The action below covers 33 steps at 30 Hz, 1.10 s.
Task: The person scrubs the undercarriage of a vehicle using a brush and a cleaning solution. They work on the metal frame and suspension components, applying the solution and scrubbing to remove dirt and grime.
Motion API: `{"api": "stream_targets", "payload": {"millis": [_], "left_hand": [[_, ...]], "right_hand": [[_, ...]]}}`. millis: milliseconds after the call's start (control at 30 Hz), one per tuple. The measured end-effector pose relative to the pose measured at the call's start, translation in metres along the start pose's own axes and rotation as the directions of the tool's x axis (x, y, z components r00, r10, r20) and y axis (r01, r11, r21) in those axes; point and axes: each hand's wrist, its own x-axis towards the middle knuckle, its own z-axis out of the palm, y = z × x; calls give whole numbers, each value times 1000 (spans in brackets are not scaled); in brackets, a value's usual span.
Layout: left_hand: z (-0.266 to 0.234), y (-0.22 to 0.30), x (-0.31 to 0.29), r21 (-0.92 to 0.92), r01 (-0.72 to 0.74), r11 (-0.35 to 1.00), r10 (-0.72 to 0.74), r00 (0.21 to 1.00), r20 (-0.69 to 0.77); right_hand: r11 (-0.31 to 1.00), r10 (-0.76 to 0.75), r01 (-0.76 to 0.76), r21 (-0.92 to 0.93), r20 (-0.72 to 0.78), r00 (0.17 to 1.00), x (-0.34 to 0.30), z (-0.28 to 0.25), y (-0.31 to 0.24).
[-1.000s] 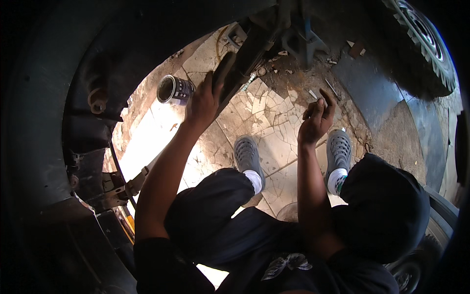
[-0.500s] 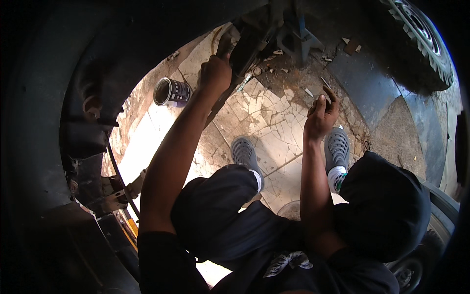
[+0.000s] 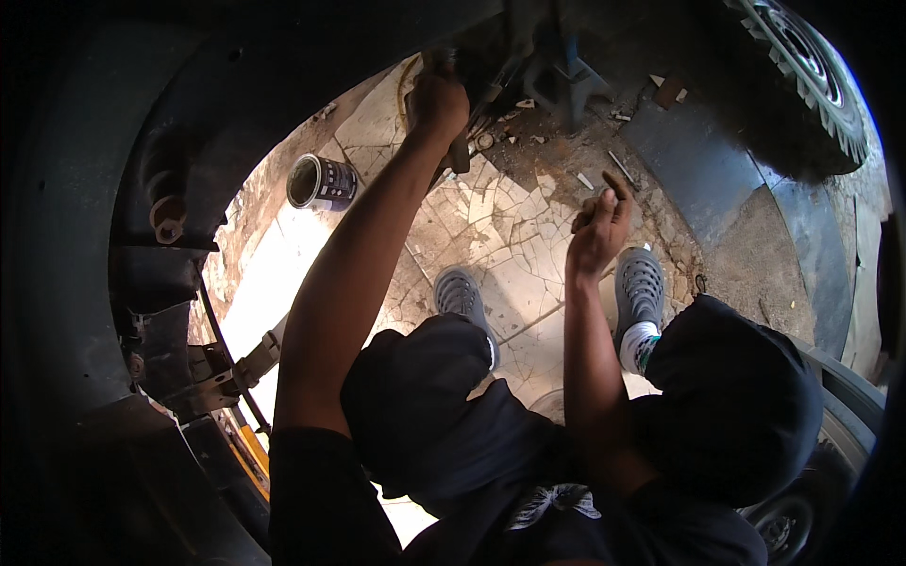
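Note:
My left hand (image 3: 439, 106) reaches forward into the shade beneath dark vehicle parts. Its fingers are closed round something dark that I cannot make out; a dark, blunt end (image 3: 460, 156) shows just below the hand. My right hand (image 3: 598, 231) hovers above the floor, beyond my right shoe (image 3: 641, 288). Its index finger is stretched forward while the other fingers bend loosely, and I see nothing held in it. A round can (image 3: 322, 182) with a dark label, its top uncovered, stands on the floor left of my left forearm.
Black bodywork (image 3: 71, 283) arches over the left side, with a rusty bolt end (image 3: 168, 226) jutting from it. A blue stand (image 3: 578, 80) rises ahead. At the far right is a treaded wheel (image 3: 812, 80). Cracked tiles (image 3: 510, 203) and scattered scraps cover the floor.
My left hand has moved forward and to the right, deeper under the dark parts. My right hand has shifted slightly left, its index finger still out. The view has shifted a little.

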Motion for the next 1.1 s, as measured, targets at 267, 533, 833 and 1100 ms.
{"api": "stream_targets", "payload": {"millis": [267, 533, 833, 1100], "left_hand": [[-1, 10, -83, 26, -193, 981, 192, 981, 23], [13, 5, -4, 80, -141, 987, 151, 980, -134], [-1, -11, -62, -10, -77, 997, 77, 997, 15], [-7, -53, -79, 52, -293, 955, 295, 955, -40]], "right_hand": [[998, 63, -62, 19, -5, 998, -4, 10, -2], [994, 91, -94, -48, -63, 994, -2, 3, -8], [995, 94, -94, 14, 9, 996, -5, 7, 1], [995, 87, -89, 33, 59, 994, -43, 28, 1]]}}
